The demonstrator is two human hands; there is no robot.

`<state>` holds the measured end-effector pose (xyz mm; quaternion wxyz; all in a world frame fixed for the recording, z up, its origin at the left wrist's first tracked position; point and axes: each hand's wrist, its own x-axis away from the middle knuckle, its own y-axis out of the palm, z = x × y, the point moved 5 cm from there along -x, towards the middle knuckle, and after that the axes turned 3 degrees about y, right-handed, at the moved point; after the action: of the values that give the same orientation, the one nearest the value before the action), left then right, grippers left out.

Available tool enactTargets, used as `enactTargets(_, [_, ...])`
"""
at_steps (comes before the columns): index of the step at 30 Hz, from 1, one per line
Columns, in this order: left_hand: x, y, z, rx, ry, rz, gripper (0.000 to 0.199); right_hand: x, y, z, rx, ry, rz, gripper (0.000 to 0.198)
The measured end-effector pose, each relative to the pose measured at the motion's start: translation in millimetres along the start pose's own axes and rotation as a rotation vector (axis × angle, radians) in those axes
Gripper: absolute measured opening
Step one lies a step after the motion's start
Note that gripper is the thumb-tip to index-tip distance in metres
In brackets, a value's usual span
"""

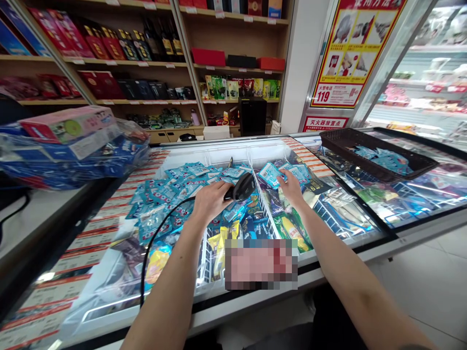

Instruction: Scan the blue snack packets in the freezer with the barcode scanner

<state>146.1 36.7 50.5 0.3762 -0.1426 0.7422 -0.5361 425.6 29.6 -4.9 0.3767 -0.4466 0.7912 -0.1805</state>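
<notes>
My left hand (210, 201) is wrapped round the handle of a black handheld barcode scanner (243, 187), whose head points right. A black cable (155, 233) runs from it down to the left. With the fingers of my right hand (291, 189) I grip the edge of a light-blue packet (270, 175). Another blue packet (301, 173) lies just to the right of that hand. A wide pile of similar blue packets (182, 182) is spread to the left, partly behind my left hand. They appear to lie on the glass top of a chest freezer (251, 154).
Wrapped boxes (73, 141) stand at the left. A dark brown basket (343, 141) with blue packets sits on the freezer's right side. Frozen goods, including yellow packs (220, 248), show through the glass. Stocked shelves (127, 63) line the back. A blurred patch covers the freezer's front edge.
</notes>
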Motion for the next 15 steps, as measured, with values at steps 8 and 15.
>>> enactTargets(8, [-0.8,0.7,3.7,0.014,0.026,0.011,0.032,-1.7,3.9,9.2,-0.198,0.121,-0.026,0.04])
enactTargets(15, [-1.7,1.8,2.2,0.034,-0.011,0.0,0.033,-0.2,2.6,6.3,-0.26,0.124,-0.03,0.04])
